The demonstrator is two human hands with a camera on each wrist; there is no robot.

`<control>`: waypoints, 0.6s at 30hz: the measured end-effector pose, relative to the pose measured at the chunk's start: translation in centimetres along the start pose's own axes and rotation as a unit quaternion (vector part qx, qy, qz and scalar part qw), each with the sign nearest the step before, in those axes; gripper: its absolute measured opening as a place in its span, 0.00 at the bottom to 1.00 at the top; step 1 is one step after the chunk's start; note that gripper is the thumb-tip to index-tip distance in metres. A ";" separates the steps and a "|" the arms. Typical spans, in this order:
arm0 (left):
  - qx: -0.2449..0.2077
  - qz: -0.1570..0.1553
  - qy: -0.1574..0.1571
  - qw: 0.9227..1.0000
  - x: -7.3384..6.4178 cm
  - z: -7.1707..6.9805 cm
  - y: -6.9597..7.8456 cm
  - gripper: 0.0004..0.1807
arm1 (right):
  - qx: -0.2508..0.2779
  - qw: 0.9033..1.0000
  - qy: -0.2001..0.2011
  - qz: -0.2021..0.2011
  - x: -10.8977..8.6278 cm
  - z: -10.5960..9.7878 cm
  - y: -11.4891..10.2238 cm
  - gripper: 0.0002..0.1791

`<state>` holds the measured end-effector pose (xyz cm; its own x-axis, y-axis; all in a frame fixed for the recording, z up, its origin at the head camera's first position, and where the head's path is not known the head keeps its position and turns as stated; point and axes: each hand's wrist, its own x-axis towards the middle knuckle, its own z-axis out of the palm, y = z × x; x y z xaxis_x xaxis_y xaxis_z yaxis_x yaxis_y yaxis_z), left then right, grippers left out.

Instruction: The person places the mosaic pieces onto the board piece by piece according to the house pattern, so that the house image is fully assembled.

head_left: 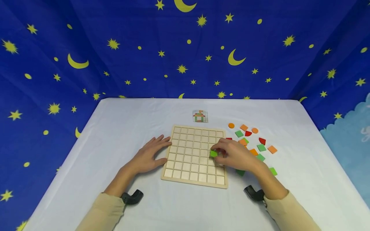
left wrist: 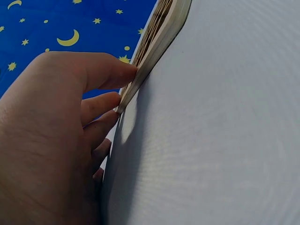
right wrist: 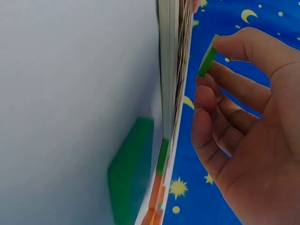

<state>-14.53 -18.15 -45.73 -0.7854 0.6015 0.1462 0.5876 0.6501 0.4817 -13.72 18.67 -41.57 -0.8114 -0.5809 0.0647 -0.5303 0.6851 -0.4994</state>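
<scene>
A pale wooden grid board (head_left: 194, 186) with square cells lies on the white table. My right hand (head_left: 235, 154) pinches a light green tile (head_left: 213, 154) between thumb and fingers over the board's right part. In the right wrist view that green tile (right wrist: 208, 56) is seen nearly edge-on, raised above the board's side (right wrist: 168, 70). At the board's left edge, my left hand (head_left: 150, 154) rests with fingers spread and fairly straight. The left wrist view shows its thumb and fingertips (left wrist: 126, 72) right at the wooden rim (left wrist: 161, 40).
Several loose tiles lie right of the board: orange squares (head_left: 272, 149), orange circles (head_left: 254, 130), red quarter-rounds (head_left: 262, 141) and green squares (head_left: 261, 147). A dark green piece (head_left: 240, 173) lies by the board's right edge. Behind the board is a small pattern card (head_left: 200, 116).
</scene>
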 end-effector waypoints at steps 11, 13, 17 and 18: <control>0.004 -0.003 -0.001 1.000 0.4 0.2 -0.2 0.33 | -0.012 1.000 0.012 -0.006 1.7 0.9 -1.1 0.16; 0.002 -0.007 -0.001 1.000 0.1 0.1 -0.2 0.34 | -0.004 1.000 0.010 -0.007 2.1 1.2 -1.3 0.16; -0.003 -0.007 0.003 1.000 -0.1 0.2 -0.2 0.34 | 0.011 1.000 0.005 -0.017 2.7 1.6 -1.7 0.15; -0.004 -0.005 0.003 1.000 -0.1 0.3 -0.2 0.34 | 0.014 1.000 0.006 -0.019 2.7 1.7 -1.8 0.15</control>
<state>-14.51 -18.17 -46.10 -0.7925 0.5918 0.1471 0.5783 0.6527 0.4894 -14.56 15.07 -41.97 -0.7941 -0.6004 0.0944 -0.5533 0.6498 -0.5212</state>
